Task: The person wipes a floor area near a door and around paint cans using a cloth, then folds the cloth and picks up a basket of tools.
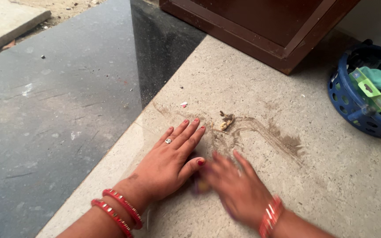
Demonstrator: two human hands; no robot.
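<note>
On a speckled stone floor (pixel 331 185), the left hand (pixel 170 161) lay flat, fingers spread and empty, 2 red bangles (pixel 117 210) at its wrist. Just beside it, the blurred right hand (pixel 234 185) pressed palm-down, its grip impossible to tell. Beyond the fingertips sat a small debris clump (pixel 226 120) amid swept dust streaks (pixel 274 134); well right stood a blue basket (pixel 353 99).

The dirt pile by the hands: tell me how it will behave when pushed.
The dirt pile likely smears rather than slides whole, judging by its curved streaks. The dry scrap looks light and probably skids easily. The right hand is motion-blurred.
</note>
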